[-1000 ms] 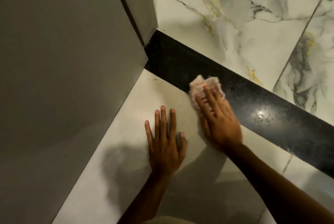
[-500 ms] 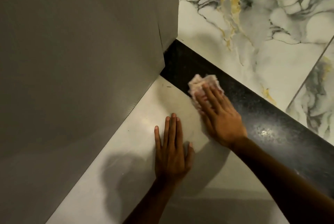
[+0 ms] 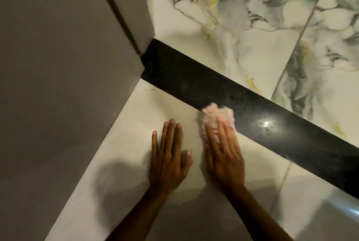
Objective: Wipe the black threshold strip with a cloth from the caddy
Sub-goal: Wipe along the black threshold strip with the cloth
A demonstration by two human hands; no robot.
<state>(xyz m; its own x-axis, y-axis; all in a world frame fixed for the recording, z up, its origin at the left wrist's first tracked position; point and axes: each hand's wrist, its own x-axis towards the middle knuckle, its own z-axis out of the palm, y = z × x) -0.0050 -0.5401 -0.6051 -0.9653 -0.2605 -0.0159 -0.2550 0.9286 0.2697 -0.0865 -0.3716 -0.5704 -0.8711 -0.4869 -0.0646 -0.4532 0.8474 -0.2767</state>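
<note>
The right hand (image 3: 223,155) lies palm down with its fingers pressed flat onto a crumpled pale pink cloth (image 3: 215,119), pinning it rather than gripping it. Hand and cloth are both smeared by motion blur, so the fingertips and the cloth's folds are hard to make out, and the near part of the cloth is hidden under the fingers. The left hand (image 3: 169,161) rests just beside it at 9 o'clock, flat and open on the pale floor tile (image 3: 120,155), fingers close together and pointing toward 12 o'clock, the thumb out toward the right hand; it holds nothing. Both forearms run down to 6 o'clock and are cut off by the lower edge of the view.

The cloth straddles the near edge of the black threshold strip (image 3: 194,83), its far half on the strip and its near half on the pale tile. The strip's long axis runs from 10 o'clock, where its end butts against the grey wall corner (image 3: 139,26), down toward 4 o'clock, where the frame edge cuts it off. A bright glare spot (image 3: 265,123) sits on the strip just at 3 o'clock from the cloth. Beyond the strip, toward 1 o'clock, lies marbled tile (image 3: 262,42) with grey and gold veins. The grey wall (image 3: 58,75) fills the whole 9 o'clock side.
</note>
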